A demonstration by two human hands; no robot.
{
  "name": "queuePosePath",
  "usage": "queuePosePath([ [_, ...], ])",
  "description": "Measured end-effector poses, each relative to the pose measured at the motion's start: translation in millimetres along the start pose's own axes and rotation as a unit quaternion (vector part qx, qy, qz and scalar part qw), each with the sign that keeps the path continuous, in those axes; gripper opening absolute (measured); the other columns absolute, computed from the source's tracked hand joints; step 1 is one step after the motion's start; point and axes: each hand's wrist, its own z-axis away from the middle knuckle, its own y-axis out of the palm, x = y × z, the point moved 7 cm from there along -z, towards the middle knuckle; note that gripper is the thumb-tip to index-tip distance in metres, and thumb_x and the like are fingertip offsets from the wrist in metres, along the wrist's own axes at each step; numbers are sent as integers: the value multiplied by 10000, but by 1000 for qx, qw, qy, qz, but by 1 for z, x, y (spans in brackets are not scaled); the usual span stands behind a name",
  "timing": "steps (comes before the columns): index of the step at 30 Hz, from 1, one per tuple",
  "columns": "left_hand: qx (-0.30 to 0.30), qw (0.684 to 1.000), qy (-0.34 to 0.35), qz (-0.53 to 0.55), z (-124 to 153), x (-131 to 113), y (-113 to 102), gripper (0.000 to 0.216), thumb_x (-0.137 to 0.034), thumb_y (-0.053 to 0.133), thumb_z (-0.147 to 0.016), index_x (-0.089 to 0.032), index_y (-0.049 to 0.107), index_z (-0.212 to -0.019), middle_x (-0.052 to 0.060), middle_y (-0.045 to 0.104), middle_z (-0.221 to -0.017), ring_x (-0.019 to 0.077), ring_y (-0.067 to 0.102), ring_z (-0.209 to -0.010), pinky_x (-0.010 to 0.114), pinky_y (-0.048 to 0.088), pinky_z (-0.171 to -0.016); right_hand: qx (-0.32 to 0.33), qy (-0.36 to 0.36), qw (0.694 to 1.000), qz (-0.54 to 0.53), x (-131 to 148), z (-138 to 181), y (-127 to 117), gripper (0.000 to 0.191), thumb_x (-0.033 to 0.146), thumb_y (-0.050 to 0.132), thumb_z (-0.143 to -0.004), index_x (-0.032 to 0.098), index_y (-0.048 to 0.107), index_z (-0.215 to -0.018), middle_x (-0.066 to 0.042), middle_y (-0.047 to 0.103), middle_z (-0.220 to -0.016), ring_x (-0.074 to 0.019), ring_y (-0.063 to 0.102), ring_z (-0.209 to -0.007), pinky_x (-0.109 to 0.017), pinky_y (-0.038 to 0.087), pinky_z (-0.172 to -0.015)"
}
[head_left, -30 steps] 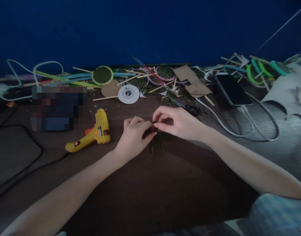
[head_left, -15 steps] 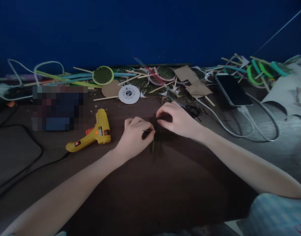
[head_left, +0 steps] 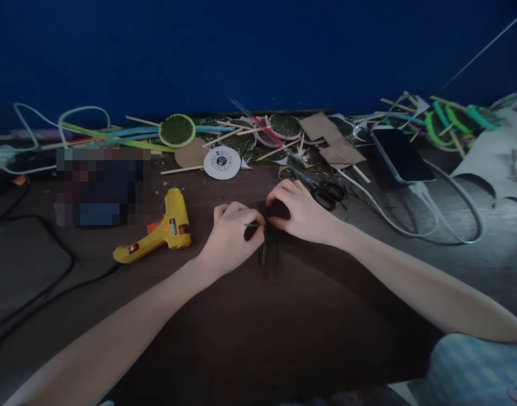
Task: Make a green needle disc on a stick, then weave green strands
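Observation:
A small bundle of dark green leaf strips [head_left: 270, 251] lies on the dark table between my hands. My left hand [head_left: 230, 234] is curled, pinching a thin green strip at the bundle's left side. My right hand [head_left: 303, 211] is bent over the bundle's top, fingers pressed down onto the strips. The upper part of the bundle is hidden under my fingers.
A yellow glue gun [head_left: 159, 234] lies left of my hands, its cable running off to the left. Black scissors [head_left: 328, 194] sit just right of my right hand. A phone [head_left: 402, 155] with a white cable, round green leaf discs [head_left: 176, 129], sticks and cardboard scraps [head_left: 332, 141] crowd the back.
My right hand lifted away from the left, reached slightly back, then came down onto the top of the leaf strips. My left hand stayed pinched in place.

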Motion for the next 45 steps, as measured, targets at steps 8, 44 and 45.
queuePosePath([
  [8, -2, 1000, -1, 1, 1, 1, 1, 89, -163, 506, -772, -209, 579, -753, -14, 657, -823, 183, 554, -902, 383, 303, -880, 11, -9, 1000, 3, 0, 0, 1, 148, 199, 610, -756, 192, 501, -856, -60, 510, -1000, -232, 424, -936, -379, 376, -808],
  [44, -1, 1000, 3, 4, 1, 1, 2, 103, -167, 503, -781, -211, 596, -771, -4, 647, -825, 188, 552, -903, 386, 311, -880, -6, -24, 982, -187, 3, -3, 0, 164, 60, 515, -687, 175, 556, -796, -7, 568, -774, -126, 513, -716, -263, 402, -668],
  [45, -2, 1000, 3, 4, 1, 1, 2, 105, -167, 503, -781, -212, 597, -775, -4, 648, -826, 188, 552, -902, 387, 313, -879, -8, -25, 981, -191, 3, -3, 0, 166, 59, 515, -686, 173, 566, -797, -9, 575, -775, -127, 515, -719, -265, 403, -670],
])
